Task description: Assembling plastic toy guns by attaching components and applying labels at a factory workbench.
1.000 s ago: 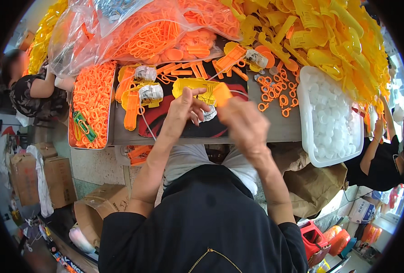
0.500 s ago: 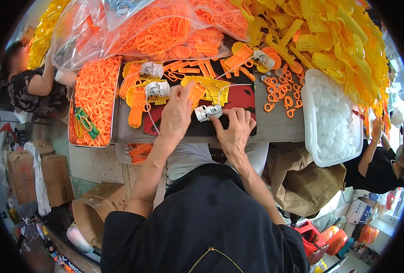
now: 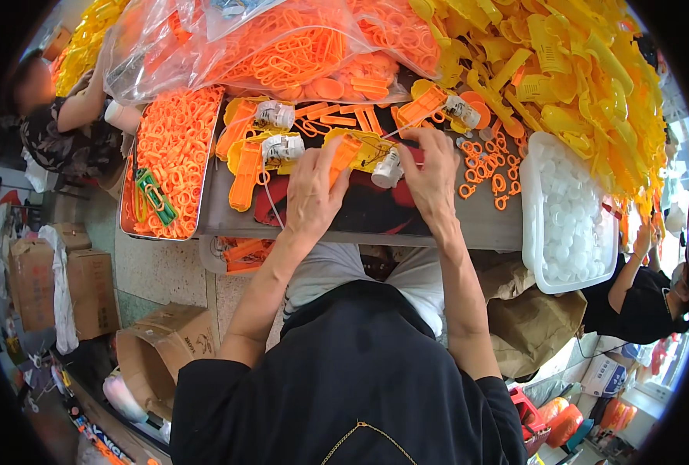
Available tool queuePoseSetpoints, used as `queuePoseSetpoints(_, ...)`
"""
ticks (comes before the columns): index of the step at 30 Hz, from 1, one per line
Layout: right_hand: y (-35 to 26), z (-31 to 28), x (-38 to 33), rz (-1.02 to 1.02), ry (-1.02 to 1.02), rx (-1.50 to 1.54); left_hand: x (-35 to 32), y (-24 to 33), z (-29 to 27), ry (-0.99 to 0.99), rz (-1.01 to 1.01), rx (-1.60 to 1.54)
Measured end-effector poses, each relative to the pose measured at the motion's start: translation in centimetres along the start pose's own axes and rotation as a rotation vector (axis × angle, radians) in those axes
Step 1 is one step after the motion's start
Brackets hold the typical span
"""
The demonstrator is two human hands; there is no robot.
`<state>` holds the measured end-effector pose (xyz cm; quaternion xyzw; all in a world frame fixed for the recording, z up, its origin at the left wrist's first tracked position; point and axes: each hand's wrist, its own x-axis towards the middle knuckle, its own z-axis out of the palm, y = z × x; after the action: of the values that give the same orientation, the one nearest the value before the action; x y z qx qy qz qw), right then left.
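I am watching my right fingers [image 3: 406,159] pinching a small white cylindrical motor part [image 3: 388,169] and holding it against the yellow plastic shell [image 3: 367,147] lying on the tabletop [image 3: 484,221] just beyond my body. My left fingers [image 3: 333,155] are lying close together, pressing flat on an orange insert [image 3: 344,151] seated in that same shell. The shell is looking light, stiff and thin-walled, so I judge it is best steadied by pressing on its flat face, not by squeezing its edges. The white part is looking smooth and small, likely slippery, so a grip across its round sides seems safest. To the left, two more shells with white parts [image 3: 278,147] are waiting. Farther left an orange-ring tray [image 3: 174,167] is sitting; to the right, a white bin of caps [image 3: 569,225].
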<state>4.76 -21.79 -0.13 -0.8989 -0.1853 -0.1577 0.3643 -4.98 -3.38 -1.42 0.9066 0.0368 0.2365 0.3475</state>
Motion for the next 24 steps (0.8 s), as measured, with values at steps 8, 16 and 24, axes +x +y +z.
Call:
queuePoseSetpoints(8, -0.8, 2.9, 0.2, -0.246, -0.157, 0.056, -0.4, -0.6, 1.9, 0.104, 0.121, 0.132)
queuePoseSetpoints(16, -0.3, 3.6, 1.1, -0.121, -0.331, 0.112, -0.6, -0.8, 2.3, 0.144, 0.106, 0.099)
queuePoseSetpoints(24, -0.3, 3.7, 3.2, -0.181, -0.486, 0.063, -0.6, -0.8, 2.4, 0.142, 0.133, 0.11)
